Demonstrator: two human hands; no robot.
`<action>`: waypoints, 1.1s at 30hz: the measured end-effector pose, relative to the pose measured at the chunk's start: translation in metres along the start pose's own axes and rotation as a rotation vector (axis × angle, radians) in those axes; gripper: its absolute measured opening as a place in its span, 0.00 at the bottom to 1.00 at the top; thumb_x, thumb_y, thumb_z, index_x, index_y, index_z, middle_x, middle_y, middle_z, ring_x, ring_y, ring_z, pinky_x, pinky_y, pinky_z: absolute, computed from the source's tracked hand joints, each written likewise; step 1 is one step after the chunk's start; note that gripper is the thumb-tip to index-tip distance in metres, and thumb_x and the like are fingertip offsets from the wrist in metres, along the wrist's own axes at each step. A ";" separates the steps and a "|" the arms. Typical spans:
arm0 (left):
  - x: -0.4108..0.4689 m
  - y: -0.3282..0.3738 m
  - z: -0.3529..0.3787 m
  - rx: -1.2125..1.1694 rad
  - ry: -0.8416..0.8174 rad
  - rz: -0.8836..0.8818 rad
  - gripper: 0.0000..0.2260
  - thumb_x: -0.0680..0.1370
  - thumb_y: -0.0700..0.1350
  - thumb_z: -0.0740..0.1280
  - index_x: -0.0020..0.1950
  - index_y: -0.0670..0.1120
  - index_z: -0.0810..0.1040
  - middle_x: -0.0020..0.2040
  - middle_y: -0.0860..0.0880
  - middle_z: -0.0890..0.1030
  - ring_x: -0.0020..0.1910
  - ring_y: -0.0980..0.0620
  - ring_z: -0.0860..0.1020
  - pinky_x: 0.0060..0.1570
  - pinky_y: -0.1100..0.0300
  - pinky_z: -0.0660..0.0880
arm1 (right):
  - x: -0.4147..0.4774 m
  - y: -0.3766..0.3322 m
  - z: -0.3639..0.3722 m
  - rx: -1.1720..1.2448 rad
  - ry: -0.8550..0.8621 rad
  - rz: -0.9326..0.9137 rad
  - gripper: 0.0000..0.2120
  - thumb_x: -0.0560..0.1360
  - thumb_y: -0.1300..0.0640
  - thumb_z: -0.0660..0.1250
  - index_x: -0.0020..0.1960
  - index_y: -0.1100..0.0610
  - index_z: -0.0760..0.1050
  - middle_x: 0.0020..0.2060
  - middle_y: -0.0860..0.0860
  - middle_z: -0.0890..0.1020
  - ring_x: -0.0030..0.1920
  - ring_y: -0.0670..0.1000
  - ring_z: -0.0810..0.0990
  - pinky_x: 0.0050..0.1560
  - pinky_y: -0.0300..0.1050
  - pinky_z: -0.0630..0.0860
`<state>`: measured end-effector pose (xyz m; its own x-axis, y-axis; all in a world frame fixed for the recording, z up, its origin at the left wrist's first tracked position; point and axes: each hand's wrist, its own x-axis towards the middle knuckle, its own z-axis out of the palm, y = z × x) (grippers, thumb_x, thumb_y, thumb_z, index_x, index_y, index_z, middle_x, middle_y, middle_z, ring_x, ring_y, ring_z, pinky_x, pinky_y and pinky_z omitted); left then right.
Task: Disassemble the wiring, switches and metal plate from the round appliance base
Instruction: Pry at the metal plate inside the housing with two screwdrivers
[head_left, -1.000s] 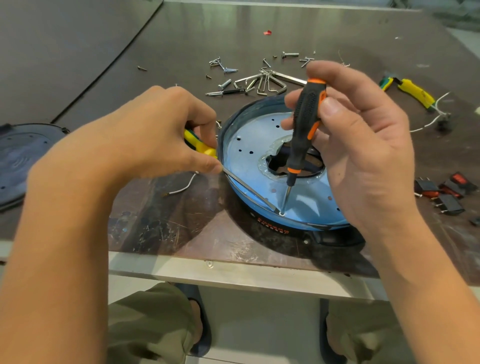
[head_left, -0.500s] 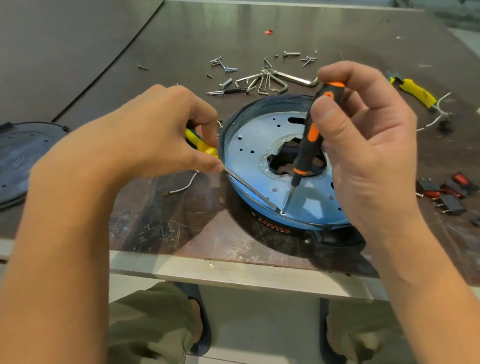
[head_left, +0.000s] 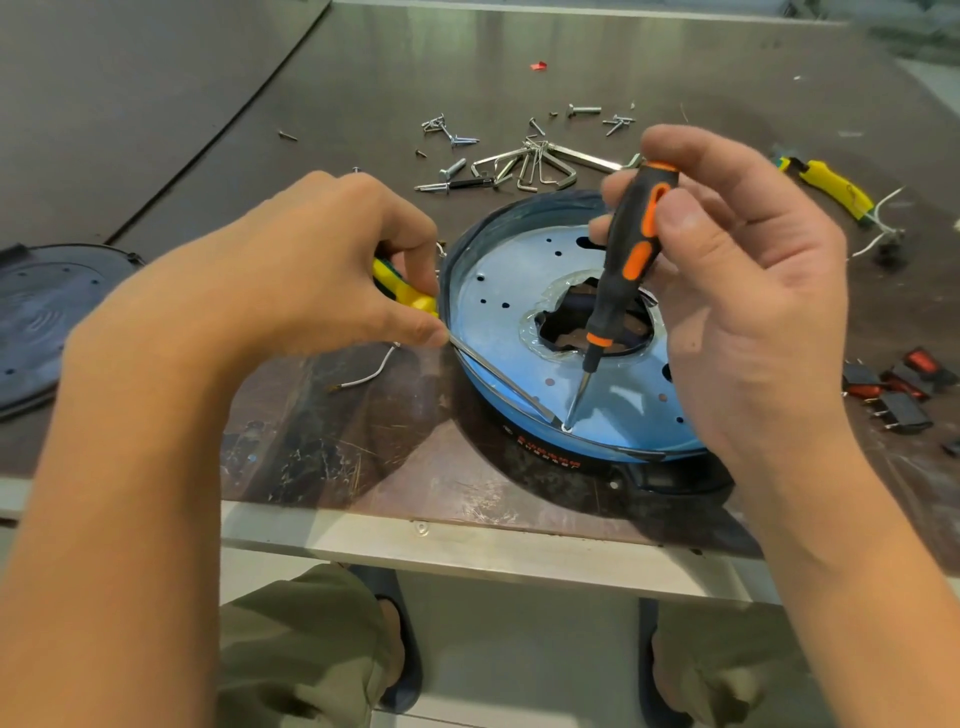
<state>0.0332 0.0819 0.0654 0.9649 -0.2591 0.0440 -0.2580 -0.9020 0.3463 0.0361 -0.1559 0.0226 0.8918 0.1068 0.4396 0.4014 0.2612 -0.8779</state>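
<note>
— Position first: where did we have the round appliance base?

— We had it flat on the brown table, near the front edge. The bluish metal plate sat inside its rim, with a ragged opening at its centre.

— And our hands?

— Our right hand pinched the black-and-orange screwdriver between thumb and fingers. We held it nearly upright, its tip set at a hole on the plate's near edge. Our left hand was curled round the yellow-handled screwdriver. Its shaft ran low across the plate, and its tip met the other tip at the same spot.

— What lay around us?

— Behind the base we saw hex keys and loose screws. On our right lay black rocker switches with red faces, well apart from the base. Farther back was a yellow tool with white wire at its end. On our left lay a dark round cover, and a short loose wire sat near the base's left side.
</note>
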 end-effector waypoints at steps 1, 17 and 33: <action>0.000 0.000 0.000 0.000 0.001 -0.004 0.12 0.64 0.58 0.78 0.37 0.54 0.80 0.37 0.63 0.78 0.38 0.62 0.75 0.32 0.59 0.68 | 0.000 0.000 0.000 0.035 0.004 0.027 0.12 0.81 0.66 0.61 0.61 0.59 0.77 0.47 0.53 0.85 0.48 0.52 0.83 0.51 0.46 0.78; 0.000 0.002 -0.002 0.001 -0.007 -0.032 0.13 0.63 0.60 0.77 0.38 0.56 0.79 0.38 0.62 0.78 0.35 0.60 0.75 0.39 0.52 0.76 | 0.001 -0.001 0.003 0.035 0.015 0.033 0.07 0.82 0.61 0.63 0.58 0.56 0.78 0.43 0.48 0.80 0.42 0.48 0.78 0.43 0.42 0.75; -0.001 0.002 -0.001 -0.011 0.005 -0.027 0.12 0.63 0.59 0.77 0.37 0.55 0.79 0.34 0.56 0.78 0.36 0.55 0.76 0.39 0.49 0.77 | 0.000 0.001 -0.002 0.015 -0.007 -0.002 0.11 0.82 0.64 0.62 0.61 0.58 0.78 0.47 0.52 0.85 0.47 0.55 0.82 0.54 0.50 0.78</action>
<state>0.0318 0.0808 0.0672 0.9716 -0.2332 0.0392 -0.2315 -0.9046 0.3580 0.0370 -0.1579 0.0214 0.8895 0.1132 0.4427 0.3999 0.2760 -0.8740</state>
